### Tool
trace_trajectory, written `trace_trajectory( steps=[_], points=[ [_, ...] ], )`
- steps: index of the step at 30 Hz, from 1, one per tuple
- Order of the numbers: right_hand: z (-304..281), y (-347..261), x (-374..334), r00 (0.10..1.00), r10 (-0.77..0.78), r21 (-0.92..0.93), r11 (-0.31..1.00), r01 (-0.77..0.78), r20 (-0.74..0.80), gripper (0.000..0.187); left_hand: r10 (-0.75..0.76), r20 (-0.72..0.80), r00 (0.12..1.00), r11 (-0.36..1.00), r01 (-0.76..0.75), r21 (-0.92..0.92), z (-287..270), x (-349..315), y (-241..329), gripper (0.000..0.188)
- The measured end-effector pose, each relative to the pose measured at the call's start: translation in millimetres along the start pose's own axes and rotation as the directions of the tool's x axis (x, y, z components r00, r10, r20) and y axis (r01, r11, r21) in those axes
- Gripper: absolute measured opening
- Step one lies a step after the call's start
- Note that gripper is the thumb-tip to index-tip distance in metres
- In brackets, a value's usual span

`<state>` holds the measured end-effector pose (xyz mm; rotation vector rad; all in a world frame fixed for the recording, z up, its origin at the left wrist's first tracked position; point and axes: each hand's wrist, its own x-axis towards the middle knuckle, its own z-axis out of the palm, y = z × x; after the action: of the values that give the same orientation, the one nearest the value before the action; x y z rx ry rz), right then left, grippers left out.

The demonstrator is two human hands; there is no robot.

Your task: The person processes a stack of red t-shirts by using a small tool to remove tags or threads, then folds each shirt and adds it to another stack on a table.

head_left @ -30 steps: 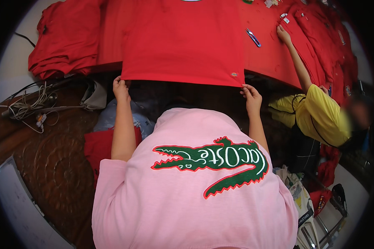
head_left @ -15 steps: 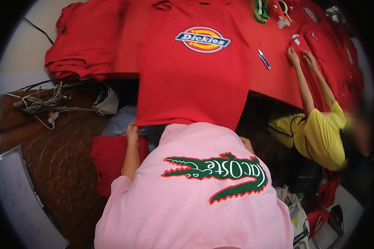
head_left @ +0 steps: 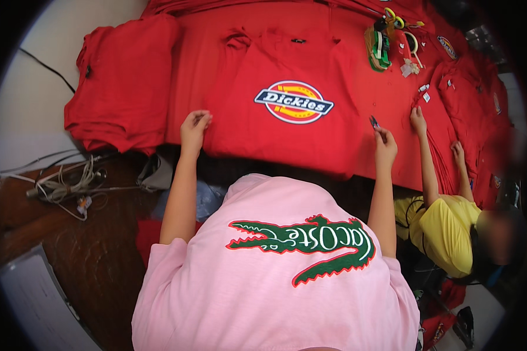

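Observation:
A red T-shirt (head_left: pixel 246 126) with an oval yellow, white and dark blue chest print lies front up before me, its hem by the table's near edge. Just beside the shirt's left edge, my left hand (head_left: pixel 194 131) is raised with the fingers loosely apart and nothing seen in them. My right hand (head_left: pixel 385 147) is closed on small thread snips (head_left: pixel 374 121), whose dark blades point up and away from me. It hovers off the right side of the shirt. The handle of the snips is mostly hidden by my fingers.
A pile of folded red shirts (head_left: pixel 120 82) is on the left. Green tape dispenser (head_left: pixel 380 50) and tape roll (head_left: pixel 411 42) sit at the far right. A co-worker in yellow (head_left: pixel 445 234) handles red garments on the right. Tangled cables (head_left: pixel 70 184) lie lower left.
The shirt's hem, earlier hanging over the edge toward me, now lies farther back. My left hand has left the hem and risen. My right hand has come up and picked up the snips.

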<state>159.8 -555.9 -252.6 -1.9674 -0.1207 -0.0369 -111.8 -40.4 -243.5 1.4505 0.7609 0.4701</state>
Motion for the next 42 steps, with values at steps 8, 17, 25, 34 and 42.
trace_trajectory(
  steps=[8,17,25,34,42],
  points=[
    [133.5,-70.8,91.1,0.939,0.323,0.1,0.937,-0.334,0.115,0.043,0.305,0.115,0.945,0.903,-0.326,0.28,124.3,153.6,15.6,0.037],
    [138.8,-102.8,114.1,0.87,0.451,0.575,0.665,-0.476,0.199,0.026,-0.144,0.365,0.92,0.983,0.174,-0.05,161.0,176.8,57.4,0.042],
    [154.7,-189.4,143.4,0.656,0.436,0.584,0.305,-0.752,0.617,0.036,-0.281,0.903,0.325,0.292,0.925,-0.243,185.7,138.9,99.5,0.073],
    [76.8,-222.0,211.5,0.882,0.245,0.691,0.55,-0.469,0.403,0.04,0.016,0.565,0.825,0.936,0.186,-0.298,123.6,230.8,211.6,0.055],
    [94.9,-212.6,223.0,0.88,0.193,0.693,0.552,-0.463,0.434,0.039,0.098,0.451,0.887,0.94,0.066,-0.334,106.8,217.9,213.3,0.04]
  ],
)
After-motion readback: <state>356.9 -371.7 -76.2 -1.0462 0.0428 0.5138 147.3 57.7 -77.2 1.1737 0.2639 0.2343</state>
